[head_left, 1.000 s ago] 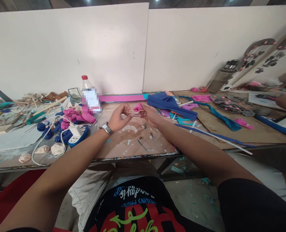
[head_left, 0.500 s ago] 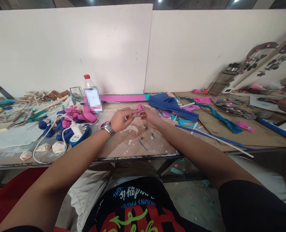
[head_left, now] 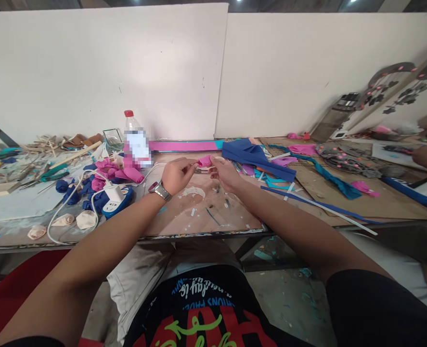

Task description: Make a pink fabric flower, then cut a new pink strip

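Both arms reach out over the lap to the middle of the worktable [head_left: 206, 212]. Left hand [head_left: 175, 174], wristwatch on, is curled nearly closed, its fingertips pinching the near end of a small pink foam piece [head_left: 205, 161]. Right hand [head_left: 225, 171] is also curled, fingers closed on the other end, with a thin stick just under the piece. The piece sits in the air between the two hands, just above the tabletop.

Progress, as a judgement: piece looks part-rolled, shaping unfinished. Finished-looking pink and blue rolled pieces [head_left: 101, 180] pile up at left near a white power strip [head_left: 114, 195], and uncut blue foam sheet [head_left: 254, 156] lies beyond, so more seems left. Water bottle [head_left: 134, 140] stands further back.

Versus half a second ago: hands sit slightly higher and closer, left fingers tighter, pink piece more exposed.
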`<control>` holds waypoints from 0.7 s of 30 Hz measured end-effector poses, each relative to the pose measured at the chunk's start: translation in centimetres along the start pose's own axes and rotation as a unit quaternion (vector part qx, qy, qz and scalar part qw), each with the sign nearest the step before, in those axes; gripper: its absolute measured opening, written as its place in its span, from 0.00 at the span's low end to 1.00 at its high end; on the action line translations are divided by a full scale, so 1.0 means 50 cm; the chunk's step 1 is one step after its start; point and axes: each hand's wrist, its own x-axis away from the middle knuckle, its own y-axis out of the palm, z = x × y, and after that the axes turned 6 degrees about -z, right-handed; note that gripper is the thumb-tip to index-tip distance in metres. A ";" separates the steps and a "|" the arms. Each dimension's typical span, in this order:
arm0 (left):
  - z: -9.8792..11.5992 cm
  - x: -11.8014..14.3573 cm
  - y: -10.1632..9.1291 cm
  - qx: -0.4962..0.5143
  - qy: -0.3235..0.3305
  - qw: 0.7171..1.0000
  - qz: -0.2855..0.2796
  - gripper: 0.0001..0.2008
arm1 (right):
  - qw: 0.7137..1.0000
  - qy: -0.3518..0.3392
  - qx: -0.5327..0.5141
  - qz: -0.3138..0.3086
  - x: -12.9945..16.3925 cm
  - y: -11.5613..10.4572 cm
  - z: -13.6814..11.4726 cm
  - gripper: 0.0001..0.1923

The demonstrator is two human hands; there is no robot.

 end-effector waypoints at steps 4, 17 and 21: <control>-0.005 -0.001 0.002 -0.007 0.000 1.000 0.014 0.13 | 1.000 0.006 0.002 -0.006 0.002 0.001 0.000 0.28; 0.003 -0.002 -0.007 0.013 0.064 0.998 0.005 0.08 | 1.000 0.012 -0.005 -0.010 0.010 0.008 -0.007 0.25; 0.004 -0.003 -0.007 0.013 0.050 0.998 0.020 0.09 | 1.000 0.013 -0.001 -0.009 0.009 0.007 -0.005 0.26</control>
